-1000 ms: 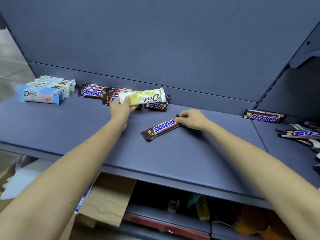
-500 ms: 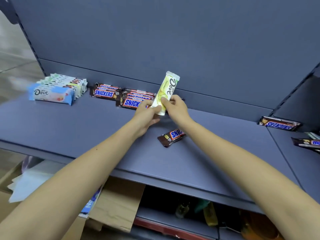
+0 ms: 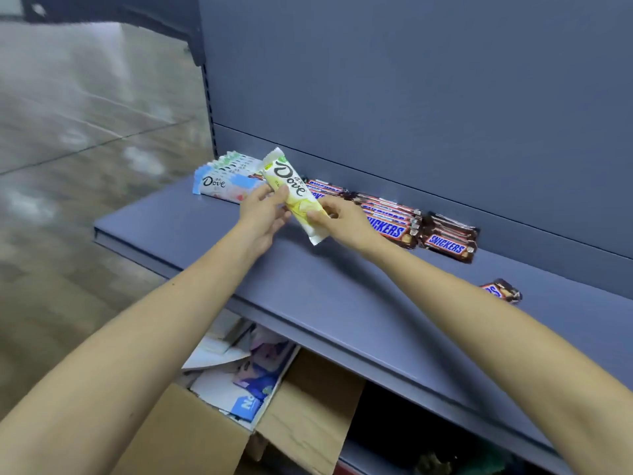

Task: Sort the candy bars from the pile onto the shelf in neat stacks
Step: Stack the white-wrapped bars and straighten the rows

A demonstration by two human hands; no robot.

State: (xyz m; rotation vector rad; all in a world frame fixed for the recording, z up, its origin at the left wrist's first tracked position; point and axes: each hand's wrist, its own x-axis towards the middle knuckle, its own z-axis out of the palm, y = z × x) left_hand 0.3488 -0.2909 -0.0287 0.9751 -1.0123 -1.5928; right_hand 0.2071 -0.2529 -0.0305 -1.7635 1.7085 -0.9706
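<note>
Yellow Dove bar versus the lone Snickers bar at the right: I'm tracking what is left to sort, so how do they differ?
The yellow Dove bar is pinched by the left hand and the right hand, tilted above the shelf; the lone Snickers bar lies on it, untouched. The Dove wrapper is pale yellow and white; the Snickers wrapper is brown with blue lettering. Neither sits in a stack yet.

Bare forearms run to the frame's edge, ending in a bare left grip (image 3: 262,214) and right grip (image 3: 344,219); a small dark speck marks the left forearm (image 3: 164,303).
</note>
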